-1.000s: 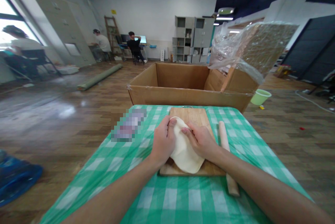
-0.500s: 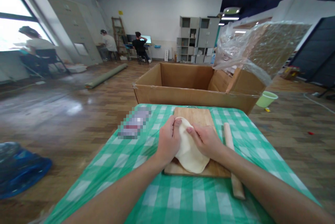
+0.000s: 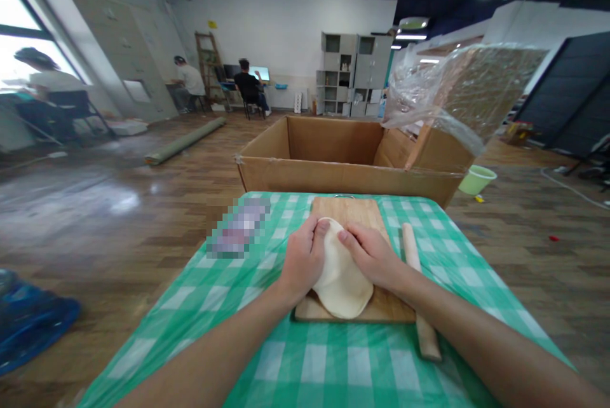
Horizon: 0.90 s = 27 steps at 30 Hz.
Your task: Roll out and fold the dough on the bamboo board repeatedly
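Observation:
A flat, pale sheet of dough (image 3: pixel 344 287) hangs between my hands over a wooden cutting board (image 3: pixel 347 206). My left hand (image 3: pixel 304 255) grips its upper left edge, thumb on the near face and fingers behind. On the upper right edge my right hand (image 3: pixel 372 252) pinches it the same way. The dough's rounded lower end droops near the board's front edge; whether it touches the wood I cannot tell. To the right of the board lies a wooden rolling pin (image 3: pixel 410 249), its middle partly hidden under my right forearm.
A green-and-white checked cloth (image 3: pixel 328 363) covers the table. A blurred-out item (image 3: pixel 239 229) lies at its left. Beyond the table stands a large cardboard box (image 3: pixel 333 173), with a light green bucket (image 3: pixel 478 179) to its right. Several people sit farther back.
Both hands keep hold of the dough, whose lower end has swung slightly left. The whole view has shifted a little, with the surroundings appearing farther left.

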Tool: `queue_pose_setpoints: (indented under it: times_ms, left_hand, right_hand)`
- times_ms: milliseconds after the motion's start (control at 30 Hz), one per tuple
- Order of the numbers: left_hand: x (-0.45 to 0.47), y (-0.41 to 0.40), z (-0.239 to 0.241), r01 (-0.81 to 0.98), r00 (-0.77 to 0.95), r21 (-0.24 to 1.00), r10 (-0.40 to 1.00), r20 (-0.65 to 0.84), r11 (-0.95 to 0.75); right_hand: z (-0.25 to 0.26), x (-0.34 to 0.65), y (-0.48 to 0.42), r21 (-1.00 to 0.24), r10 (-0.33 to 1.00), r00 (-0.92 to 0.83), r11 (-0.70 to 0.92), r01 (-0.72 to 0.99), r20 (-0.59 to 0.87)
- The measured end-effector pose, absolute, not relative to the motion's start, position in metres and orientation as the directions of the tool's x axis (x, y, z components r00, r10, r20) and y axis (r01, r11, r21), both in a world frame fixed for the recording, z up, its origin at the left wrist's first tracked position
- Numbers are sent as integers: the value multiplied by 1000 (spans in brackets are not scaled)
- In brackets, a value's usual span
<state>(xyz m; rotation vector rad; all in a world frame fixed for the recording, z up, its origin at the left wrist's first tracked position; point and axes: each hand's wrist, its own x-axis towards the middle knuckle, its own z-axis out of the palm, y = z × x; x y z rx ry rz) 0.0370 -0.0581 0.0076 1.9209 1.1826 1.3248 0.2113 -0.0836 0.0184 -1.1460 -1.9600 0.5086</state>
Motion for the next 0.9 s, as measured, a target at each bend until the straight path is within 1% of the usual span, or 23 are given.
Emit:
queue_pose_setpoints:
  times_ms: [133, 200, 267, 333, 400, 500, 600, 733, 900]
  left_hand:
    - [37, -57, 9, 365, 122, 795, 871, 475, -485]
    - [37, -58, 9, 371, 124, 788, 867, 482, -491]
    - [36, -58, 8, 368, 125, 789, 867, 482, -492]
    - [35, -57, 7, 357, 117, 801, 873, 473, -482]
    - [34, -53, 6, 343, 102, 815, 881, 462, -467]
    - [30, -46, 5, 323, 89, 831, 889, 449, -452]
    - [28, -40, 5, 301, 69, 846, 895, 440, -439]
    - [25, -37, 5, 297, 42, 851, 897, 441, -432]
    - [23, -37, 5, 299, 29, 850, 895, 445, -433]
  right_hand:
    - [17, 216, -80, -544, 797, -314, 588, 598, 516]
    - [16, 218, -79, -498, 786, -332, 597, 629, 522]
    - [16, 220, -80, -493, 795, -339, 586, 643, 503]
    - [17, 221, -83, -549, 828, -320, 549, 630, 461]
    - [18, 220, -86, -644, 870, -289, 491, 586, 400]
    - [18, 220, -86, -785, 919, -257, 390, 481, 298]
    - [15, 221, -81, -877, 942, -246, 307, 370, 227]
    - [11, 226, -74, -902, 938, -261, 303, 307, 226]
    - [14, 230, -73, -835, 913, -292, 386, 391, 285]
